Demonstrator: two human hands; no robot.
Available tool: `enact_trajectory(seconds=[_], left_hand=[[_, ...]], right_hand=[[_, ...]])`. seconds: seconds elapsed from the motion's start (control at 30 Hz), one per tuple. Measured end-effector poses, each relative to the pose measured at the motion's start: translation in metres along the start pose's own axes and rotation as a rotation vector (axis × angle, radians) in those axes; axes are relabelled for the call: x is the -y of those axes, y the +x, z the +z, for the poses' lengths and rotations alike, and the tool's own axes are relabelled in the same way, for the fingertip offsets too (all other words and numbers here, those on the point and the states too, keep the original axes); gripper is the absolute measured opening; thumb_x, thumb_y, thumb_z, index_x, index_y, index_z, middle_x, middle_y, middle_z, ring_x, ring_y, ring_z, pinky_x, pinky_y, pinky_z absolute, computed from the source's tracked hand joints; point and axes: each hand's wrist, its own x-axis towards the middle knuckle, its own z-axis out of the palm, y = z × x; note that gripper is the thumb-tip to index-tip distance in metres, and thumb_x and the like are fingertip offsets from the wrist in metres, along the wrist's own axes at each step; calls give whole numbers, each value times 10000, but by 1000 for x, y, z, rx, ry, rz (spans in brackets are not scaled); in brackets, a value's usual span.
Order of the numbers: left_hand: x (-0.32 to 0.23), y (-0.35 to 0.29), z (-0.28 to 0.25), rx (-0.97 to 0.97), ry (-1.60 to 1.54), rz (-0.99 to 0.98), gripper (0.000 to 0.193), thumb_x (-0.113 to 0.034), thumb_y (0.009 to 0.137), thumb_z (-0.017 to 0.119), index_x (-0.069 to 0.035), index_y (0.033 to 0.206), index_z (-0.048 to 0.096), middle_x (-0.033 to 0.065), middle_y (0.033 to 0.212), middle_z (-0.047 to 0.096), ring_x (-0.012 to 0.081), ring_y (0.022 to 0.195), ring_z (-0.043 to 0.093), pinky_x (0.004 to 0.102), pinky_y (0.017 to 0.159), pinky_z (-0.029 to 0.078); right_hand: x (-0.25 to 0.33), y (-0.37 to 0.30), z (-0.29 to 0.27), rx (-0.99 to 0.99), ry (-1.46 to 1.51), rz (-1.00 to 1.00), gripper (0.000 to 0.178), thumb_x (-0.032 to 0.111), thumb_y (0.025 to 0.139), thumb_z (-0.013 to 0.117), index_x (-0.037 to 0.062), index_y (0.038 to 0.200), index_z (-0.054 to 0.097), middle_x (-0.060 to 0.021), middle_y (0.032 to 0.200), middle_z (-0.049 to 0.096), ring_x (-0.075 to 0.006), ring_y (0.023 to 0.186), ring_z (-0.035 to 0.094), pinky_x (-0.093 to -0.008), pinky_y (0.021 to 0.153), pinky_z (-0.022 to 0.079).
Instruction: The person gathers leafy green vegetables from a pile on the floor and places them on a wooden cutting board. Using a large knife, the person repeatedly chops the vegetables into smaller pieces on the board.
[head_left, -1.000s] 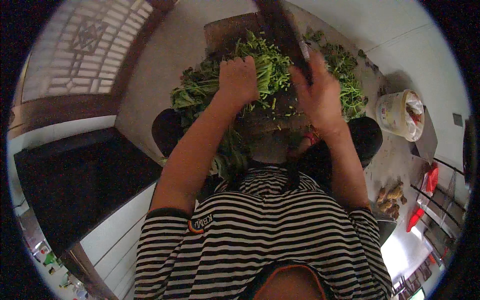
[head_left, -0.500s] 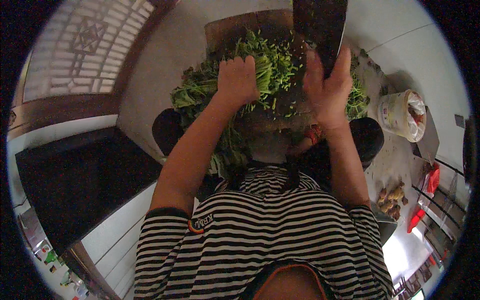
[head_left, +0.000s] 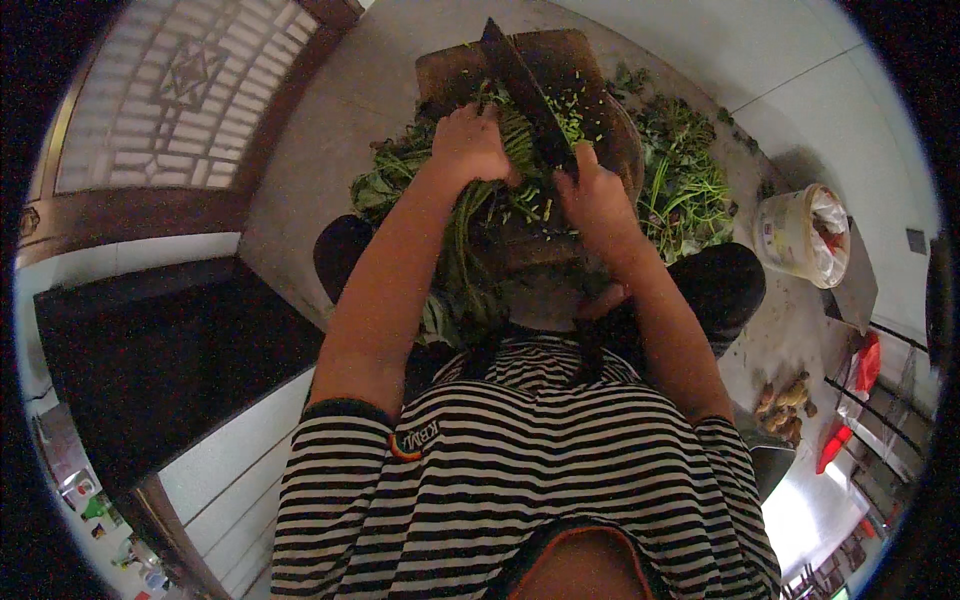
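A bunch of leafy green stalks lies across the wooden chopping board, its leaves hanging over the left and near sides. My left hand is closed over the stalks and presses them down. In my right hand is the handle of a cleaver. Its dark, broad blade points away and to the left, close to the right of my left fingers. Small chopped green bits are scattered on the board, mostly right of the blade. Whether the edge touches the stalks I cannot tell.
More greens are heaped on the floor right of the board. A white bucket lined with plastic stands farther right. My bent knees flank the board. At the left are a dark panel and a lattice door.
My right hand has come down and left with the cleaver, from raised at the upper right to beside my left hand. My left hand stays on the stalks, nearly in place.
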Motion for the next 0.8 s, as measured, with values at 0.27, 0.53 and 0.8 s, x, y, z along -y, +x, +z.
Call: enact_trajectory(seconds=[0.27, 0.53, 0.8], left_hand=[[-13, -28, 12, -231, -16, 45, 820, -292, 568, 758, -27, 1267, 423, 136, 1184, 515, 291, 1103, 499, 450, 934, 369], [-8, -17, 4, -168, 33, 87, 728, -290, 561, 753, -46, 1184, 466, 129, 1098, 509, 304, 1060, 506, 441, 905, 388], [-11, -16, -7, -115, 50, 98, 698, -302, 557, 750, -55, 1153, 484, 128, 1068, 503, 292, 1017, 517, 426, 857, 416]], right_hand=[[47, 7, -94, -281, 89, -164, 357, 197, 843, 620, 34, 1115, 457, -229, 789, 624, -441, 733, 602, -485, 623, 482], [18, 38, -29, -286, 120, -198, 346, 181, 842, 626, 41, 1104, 448, -234, 789, 619, -444, 706, 602, -495, 603, 473], [69, 27, -71, -373, 244, -166, 261, 186, 861, 622, 30, 1010, 477, -205, 750, 615, -417, 691, 602, -443, 584, 472]])
